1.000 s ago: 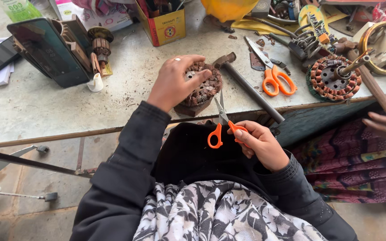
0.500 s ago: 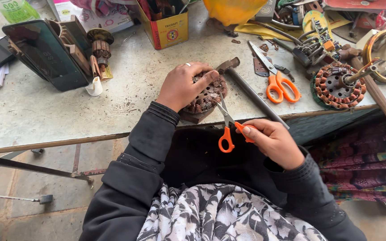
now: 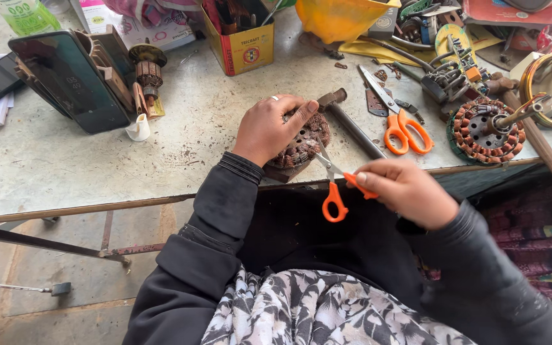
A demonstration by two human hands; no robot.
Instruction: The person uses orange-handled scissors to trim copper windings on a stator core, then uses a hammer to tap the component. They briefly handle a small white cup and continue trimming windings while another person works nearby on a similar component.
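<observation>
Views: one, worn on the person's head.
Direction: faced steeply down and forward, over the person's own chest and sleeves.
Nearness: close; the left hand (image 3: 275,130) and right hand (image 3: 407,191) sat near mid-frame.
Coverage: the near edge of the tabletop (image 3: 65,172) crossed the middle; floor showed lower left.
Shared ground: no second view to overlap.

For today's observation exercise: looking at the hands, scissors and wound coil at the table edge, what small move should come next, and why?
Probably close the orange-handled scissors for a snip. The right hand holds them with the blades reaching the copper-wound coil, which the left hand grips from above at the table edge.
</observation>
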